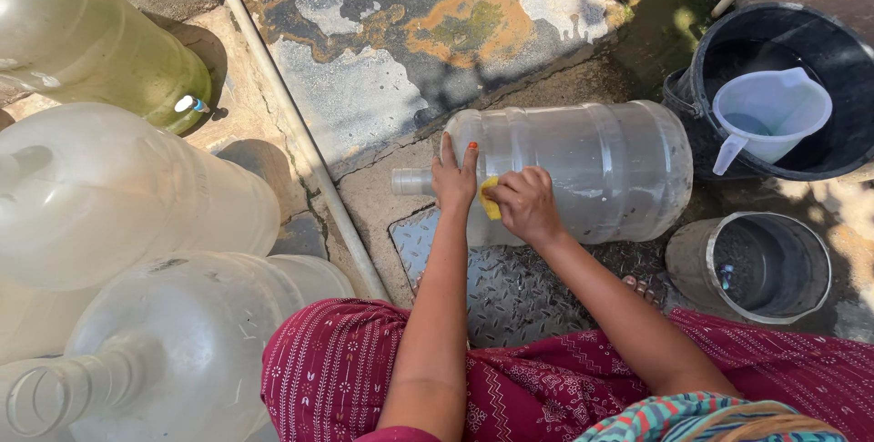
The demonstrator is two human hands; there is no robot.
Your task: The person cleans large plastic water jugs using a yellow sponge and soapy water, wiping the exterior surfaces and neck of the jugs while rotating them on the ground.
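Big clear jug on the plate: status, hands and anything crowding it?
Left hand flat on jug shoulder. Right hand presses yellow sponge to it. Jug on its side on metal plate. Steel bucket close by, nothing blocking.

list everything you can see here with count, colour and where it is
large water jug: 1, clear, lying on its side, centre
yellow sponge: 1, against the jug under the right hand
other jugs: 4, cloudy clear, one greenish, left
metal plate: 1, grey, under the jug
pipe: 1, pale, diagonal on the ground
black tub: 1, upper right
plastic pitcher: 1, white, inside the tub
small bucket: 1, grey, right
left hand: flat on the jug's shoulder
right hand: on the sponge
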